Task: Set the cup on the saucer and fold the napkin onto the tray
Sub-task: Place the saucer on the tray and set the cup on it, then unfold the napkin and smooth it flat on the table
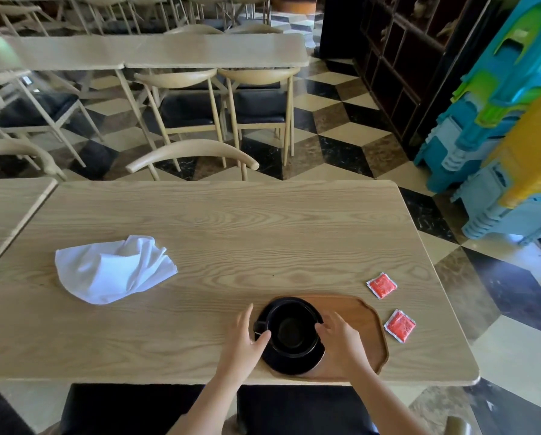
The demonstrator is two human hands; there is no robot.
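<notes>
I see the round black ceramic cup (292, 329) sitting on the round black saucer (294, 362), its small handle pointing toward the left hand. The saucer rests on the left end of the reddish-brown wooden tray with rounded corners (362, 321), and the tray lies at the near edge of the pale wood-grain table (231, 233). My left hand (244, 343) is just left of the cup, fingers straight and spread, thumb tip beside the cup's handle; whether it actually touches the handle I cannot tell. My right hand (341, 340) is just right of the cup over the tray, fingers loosely spread, fingertips at or very near the cup's rim, gripping nothing that I can make out. The crumpled white cloth napkin (112, 268) lies unfolded on the table, well apart from the tray, to its far left. Two small red sachets sit on the table just right of the tray: one (381, 285) off its far right corner, the other (400, 325) beside its right edge. A light wooden chair (194, 155) stands beyond the table's far edge
</notes>
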